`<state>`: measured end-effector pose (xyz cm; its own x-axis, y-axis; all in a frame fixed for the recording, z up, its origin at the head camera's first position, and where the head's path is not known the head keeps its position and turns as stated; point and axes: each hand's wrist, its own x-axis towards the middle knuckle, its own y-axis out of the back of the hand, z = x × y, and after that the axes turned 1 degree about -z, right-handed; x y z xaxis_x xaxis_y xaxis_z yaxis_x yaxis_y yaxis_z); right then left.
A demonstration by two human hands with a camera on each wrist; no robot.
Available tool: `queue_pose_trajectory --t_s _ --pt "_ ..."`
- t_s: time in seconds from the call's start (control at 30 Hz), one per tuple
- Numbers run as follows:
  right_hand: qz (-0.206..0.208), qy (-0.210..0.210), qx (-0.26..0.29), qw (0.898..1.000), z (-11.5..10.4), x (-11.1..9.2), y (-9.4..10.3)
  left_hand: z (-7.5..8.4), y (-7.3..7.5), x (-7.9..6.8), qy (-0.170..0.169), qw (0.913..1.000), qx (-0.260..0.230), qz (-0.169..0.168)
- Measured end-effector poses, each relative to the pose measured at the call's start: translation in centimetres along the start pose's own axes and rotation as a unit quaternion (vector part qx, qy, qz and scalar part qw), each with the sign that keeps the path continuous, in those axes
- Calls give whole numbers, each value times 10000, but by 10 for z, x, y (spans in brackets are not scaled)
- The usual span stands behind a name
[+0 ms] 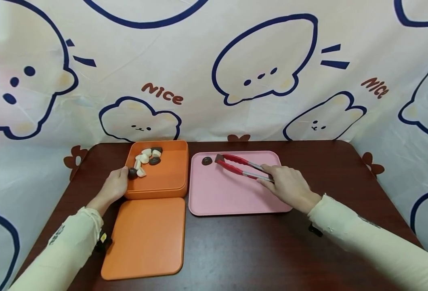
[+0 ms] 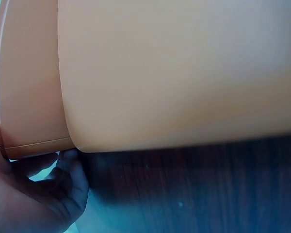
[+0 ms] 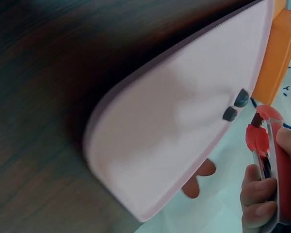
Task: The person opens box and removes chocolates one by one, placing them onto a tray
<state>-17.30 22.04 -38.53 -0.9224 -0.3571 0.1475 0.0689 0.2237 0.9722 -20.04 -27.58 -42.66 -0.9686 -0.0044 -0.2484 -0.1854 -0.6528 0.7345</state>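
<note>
Gripping metal tongs [image 1: 239,171] w/ R hand [image 1: 291,185]; L hand [image 1: 114,185] holds smooth rect. box [image 1: 169,176].

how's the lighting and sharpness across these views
Head view: fairly even light, a soft sheen on the table; left wrist view: hazy, bluish low down, pale glare on the orange lid; right wrist view: soft shadow on the pink tray.

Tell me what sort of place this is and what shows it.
Probably a makeshift tabletop booth, though I can't be sure: a cartoon-print sheet hangs behind and beside a dark table, where a pink tray and orange box sit side by side.
</note>
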Motion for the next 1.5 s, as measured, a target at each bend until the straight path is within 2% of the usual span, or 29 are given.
queue_pose_trajectory --t_s 0.33,0.87,1.17,1.33,1.5 --pt "-158 -322 -185 9992 24 -4 -1 2 -2 0 109 9998 -42 -141" --pt "-418 -434 -194 9980 28 3 -12 1 -5 -1 63 9999 9 -142" --pt "-413 -681 179 9967 23 6 -4 0 -5 -2 95 9998 11 -187" --pt "-240 -572 329 9975 16 12 3 0 -3 1 68 9999 31 -112" --pt "-242 -454 469 9976 1 21 5 1 0 2 107 9999 -9 -73"
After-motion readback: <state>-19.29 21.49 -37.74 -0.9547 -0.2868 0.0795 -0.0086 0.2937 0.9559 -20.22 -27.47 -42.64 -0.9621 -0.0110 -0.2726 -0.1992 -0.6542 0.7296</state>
